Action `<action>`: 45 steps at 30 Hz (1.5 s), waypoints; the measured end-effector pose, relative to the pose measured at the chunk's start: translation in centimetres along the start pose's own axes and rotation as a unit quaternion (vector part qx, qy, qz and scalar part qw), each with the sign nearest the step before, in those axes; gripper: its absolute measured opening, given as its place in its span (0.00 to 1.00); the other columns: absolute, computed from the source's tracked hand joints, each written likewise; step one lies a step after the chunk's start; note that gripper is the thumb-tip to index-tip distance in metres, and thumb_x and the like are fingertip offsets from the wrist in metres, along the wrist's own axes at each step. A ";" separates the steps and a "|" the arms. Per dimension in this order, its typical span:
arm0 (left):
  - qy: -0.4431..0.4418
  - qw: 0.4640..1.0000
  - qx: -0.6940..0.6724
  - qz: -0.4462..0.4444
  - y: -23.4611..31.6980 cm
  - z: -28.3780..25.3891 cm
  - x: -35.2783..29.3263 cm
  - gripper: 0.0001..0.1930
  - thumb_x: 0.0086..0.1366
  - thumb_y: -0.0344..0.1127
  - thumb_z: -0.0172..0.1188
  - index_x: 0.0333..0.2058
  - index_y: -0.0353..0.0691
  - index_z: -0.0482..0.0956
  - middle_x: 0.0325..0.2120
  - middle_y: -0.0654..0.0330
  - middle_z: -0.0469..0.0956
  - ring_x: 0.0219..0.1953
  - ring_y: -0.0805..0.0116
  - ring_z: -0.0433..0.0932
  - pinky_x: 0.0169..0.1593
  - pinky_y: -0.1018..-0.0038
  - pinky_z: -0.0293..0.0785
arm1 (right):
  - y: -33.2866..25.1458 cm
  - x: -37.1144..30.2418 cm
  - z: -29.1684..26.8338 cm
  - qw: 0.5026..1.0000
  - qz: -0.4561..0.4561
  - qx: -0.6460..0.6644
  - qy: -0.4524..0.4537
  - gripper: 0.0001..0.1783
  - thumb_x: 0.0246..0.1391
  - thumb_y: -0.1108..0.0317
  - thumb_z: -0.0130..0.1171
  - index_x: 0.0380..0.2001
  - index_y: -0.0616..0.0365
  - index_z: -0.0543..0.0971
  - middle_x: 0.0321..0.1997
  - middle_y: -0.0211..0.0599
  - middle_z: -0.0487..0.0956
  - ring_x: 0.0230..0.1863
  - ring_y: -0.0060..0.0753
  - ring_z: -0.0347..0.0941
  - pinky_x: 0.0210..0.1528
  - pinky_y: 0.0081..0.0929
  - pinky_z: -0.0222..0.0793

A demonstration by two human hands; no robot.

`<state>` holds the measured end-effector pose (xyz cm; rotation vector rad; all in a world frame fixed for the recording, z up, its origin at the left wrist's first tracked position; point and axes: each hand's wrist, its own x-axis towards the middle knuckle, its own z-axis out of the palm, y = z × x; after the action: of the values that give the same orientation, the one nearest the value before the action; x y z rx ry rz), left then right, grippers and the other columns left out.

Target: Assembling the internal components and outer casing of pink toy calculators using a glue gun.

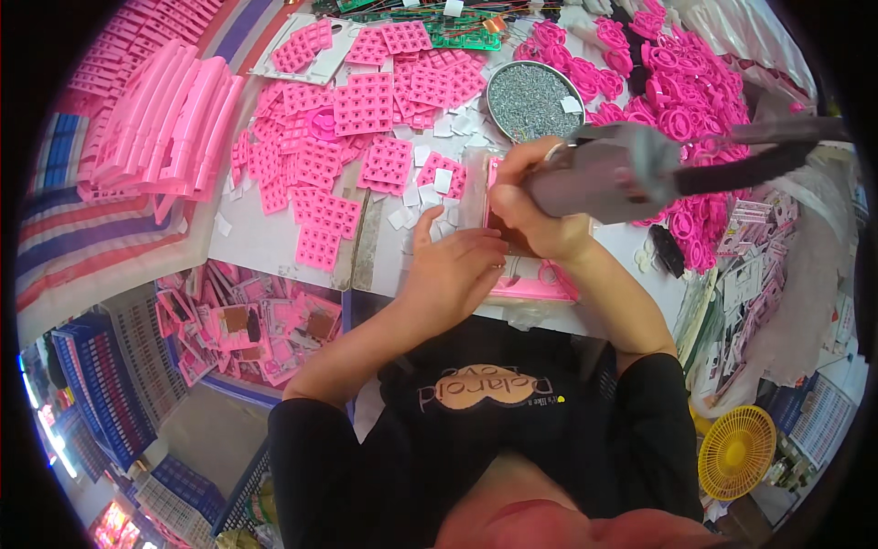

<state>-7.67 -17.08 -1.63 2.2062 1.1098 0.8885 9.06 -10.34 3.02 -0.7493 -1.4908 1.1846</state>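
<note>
A grey electric screwdriver (594, 174) with a dark cable is gripped in my right hand (544, 215), over a pink plastic casing (530, 288). The casing lies on the worktable in front of me, with a brown board (508, 236) partly visible inside it. My hand and the tool hide the tip and much of the casing. At the casing's left side, the fingers of my left hand (453, 265) are bent together, one finger sticking out apart. Whatever they pinch is too small to make out. A round dish of small screws (523, 67) stands just beyond.
Pink button pads (315, 165) and small white squares (401, 218) lie to the left. Stacked pink casings (155, 119) stand farther left, above a bin of pink assemblies (247, 320). Pink ring-shaped parts (681, 101) pile up at the right; green circuit boards (457, 35) lie behind.
</note>
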 end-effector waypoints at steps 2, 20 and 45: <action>0.004 0.999 -0.022 -0.037 -0.1 0.2 -0.1 0.06 0.59 0.33 0.66 0.35 0.46 0.80 0.40 0.66 0.83 0.47 0.68 0.82 0.68 0.46 0.48 | -0.6 -0.6 -0.7 0.995 0.000 0.099 -0.008 0.14 0.58 0.73 0.62 0.44 0.59 0.70 0.25 0.29 0.72 0.22 0.18 0.66 0.25 0.23 0.64; 0.077 0.997 0.025 0.019 0.6 1.4 1.3 0.10 0.52 0.32 0.71 0.31 0.46 0.78 0.32 0.68 0.81 0.40 0.68 0.81 0.67 0.44 0.47 | -2.4 -3.9 -1.1 0.990 -0.035 0.134 -0.023 0.16 0.63 0.65 0.61 0.45 0.55 0.65 0.18 0.28 0.67 0.17 0.22 0.61 0.21 0.27 0.58; 0.011 0.991 0.133 -0.030 4.0 2.7 -0.8 0.05 0.56 0.38 0.66 0.30 0.50 0.80 0.28 0.69 0.72 0.37 0.67 0.72 0.45 0.58 0.57 | -1.1 -4.1 -1.3 0.993 -0.015 -0.084 -0.087 0.15 0.55 0.76 0.61 0.43 0.60 0.69 0.26 0.34 0.76 0.25 0.27 0.73 0.29 0.26 0.70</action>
<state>-3.99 -20.27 -0.91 2.3630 1.3663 0.7776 11.48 -14.04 2.60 -0.7482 -1.7578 1.1356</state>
